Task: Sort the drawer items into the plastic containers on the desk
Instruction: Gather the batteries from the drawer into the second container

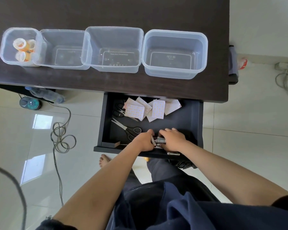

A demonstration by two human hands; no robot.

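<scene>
The dark drawer (194, 123) stands pulled out under the desk. Both my hands are inside its front part, gathering small silvery metal items (160, 141). My left hand (145, 141) and my right hand (172, 139) close around them from either side. Two pairs of black-handled scissors (127, 128) lie at the drawer's left, and several patterned paper packets (150, 109) lie at the back. On the desk stands a row of clear plastic containers; the leftmost container (6, 47) holds tape rolls (24, 48), the others (175, 53) hold nothing.
The dark desk (106, 12) fills the top of the view. A black cable (60, 138) coils on the tiled floor at the left, beside a plastic bottle (47, 95). More cables (286, 75) lie at the right. My foot (104, 161) shows below the drawer.
</scene>
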